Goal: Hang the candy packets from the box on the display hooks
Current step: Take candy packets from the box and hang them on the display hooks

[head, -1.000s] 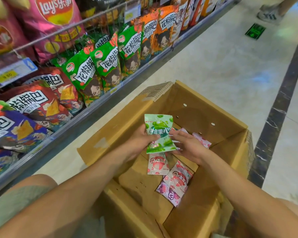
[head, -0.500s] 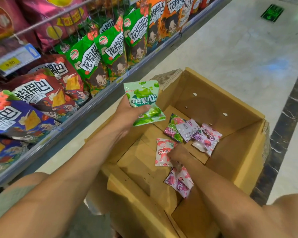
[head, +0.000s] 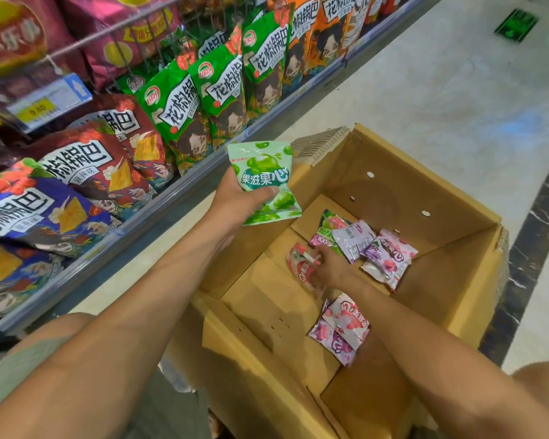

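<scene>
My left hand (head: pixel 235 199) grips a light green candy packet (head: pixel 263 182) above the left rim of the open cardboard box (head: pixel 450 286). My right hand (head: pixel 328 269) is down on the box floor, its fingers pinching a red and white candy packet (head: pixel 298 269). Beyond it lie a green and pink packet (head: pixel 328 224), a pale purple packet (head: pixel 355 239) and pink and purple packets (head: pixel 389 258). Two more pink packets (head: pixel 341 327) lie nearer me by my right forearm. No display hooks show clearly.
A store shelf (head: pixel 171 198) runs along the left, packed with green snack bags (head: pixel 203 99), red bags (head: pixel 102 160) and blue bags (head: pixel 29 213), with a price tag (head: pixel 45 103) on a wire rail. Pale tiled floor (head: pixel 425 83) extends right of the box.
My left hand lifted the green packet up and left, out of the box. My right hand let go of it, dropped to the box floor and took hold of the red packet.
</scene>
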